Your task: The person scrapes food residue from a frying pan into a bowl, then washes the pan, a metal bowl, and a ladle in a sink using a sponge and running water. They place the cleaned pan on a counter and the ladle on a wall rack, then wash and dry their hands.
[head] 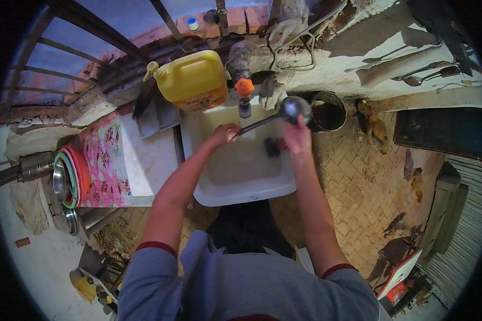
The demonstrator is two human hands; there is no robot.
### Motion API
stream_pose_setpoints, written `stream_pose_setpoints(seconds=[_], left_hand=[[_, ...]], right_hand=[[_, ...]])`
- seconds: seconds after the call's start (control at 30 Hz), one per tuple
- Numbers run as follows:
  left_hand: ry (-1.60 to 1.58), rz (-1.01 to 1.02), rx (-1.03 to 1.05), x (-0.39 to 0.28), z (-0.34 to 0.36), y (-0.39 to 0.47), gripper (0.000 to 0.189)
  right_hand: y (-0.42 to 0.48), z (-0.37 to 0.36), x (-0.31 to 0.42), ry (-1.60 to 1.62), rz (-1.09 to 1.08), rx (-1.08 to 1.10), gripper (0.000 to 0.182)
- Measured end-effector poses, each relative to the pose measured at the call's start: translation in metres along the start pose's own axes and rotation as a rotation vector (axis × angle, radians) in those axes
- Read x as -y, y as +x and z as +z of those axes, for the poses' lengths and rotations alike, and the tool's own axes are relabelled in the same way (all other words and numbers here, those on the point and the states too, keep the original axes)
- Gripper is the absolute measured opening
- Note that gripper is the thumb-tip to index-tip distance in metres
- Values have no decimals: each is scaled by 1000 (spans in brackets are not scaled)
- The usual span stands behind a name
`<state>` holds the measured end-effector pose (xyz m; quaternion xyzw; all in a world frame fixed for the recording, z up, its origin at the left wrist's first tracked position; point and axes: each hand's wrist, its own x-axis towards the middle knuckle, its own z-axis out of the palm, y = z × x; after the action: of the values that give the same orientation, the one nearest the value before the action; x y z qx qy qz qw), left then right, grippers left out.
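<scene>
A metal ladle (261, 121) is held over the white sink (245, 196) in front of me. Its handle end is in my left hand (225, 134). My right hand (297, 136) grips the ladle's rounded bowl from below, fingers against the metal. The outer side of the bowl faces up, and its inside is hidden. Inside the sink, near my right wrist, lies a dark bristly thing (271, 147) with a red part, perhaps a brush. Above the basin stands a tap (244, 96) with an orange knob.
A yellow plastic jug (195, 80) stands at the sink's back left. Gloves (270, 94) hang behind the tap. To the right is a dark bucket (328, 112) on the brick floor (349, 172). Stacked basins (70, 176) stand left, beside a floral-covered counter (104, 160).
</scene>
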<state>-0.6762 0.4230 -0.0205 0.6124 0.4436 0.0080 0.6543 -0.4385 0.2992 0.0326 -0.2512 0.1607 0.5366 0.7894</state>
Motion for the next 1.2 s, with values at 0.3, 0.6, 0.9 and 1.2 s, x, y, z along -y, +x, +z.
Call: stream_pose_setpoints(seconds=[0.3, 0.6, 0.9, 1.2], left_hand=[[-201, -200, -44, 16, -38, -163, 21], [796, 132, -357, -12, -5, -168, 20], [1084, 118, -413, -2, -9, -142, 18], [711, -78, -321, 22, -9, -24, 40]], right_hand=[[12, -34, -147, -274, 472, -129, 33], [-1, 23, -107, -1647, 437, -237, 56], [61, -41, -137, -788, 410, -348, 35], [46, -23, -49, -539, -32, -486, 19]])
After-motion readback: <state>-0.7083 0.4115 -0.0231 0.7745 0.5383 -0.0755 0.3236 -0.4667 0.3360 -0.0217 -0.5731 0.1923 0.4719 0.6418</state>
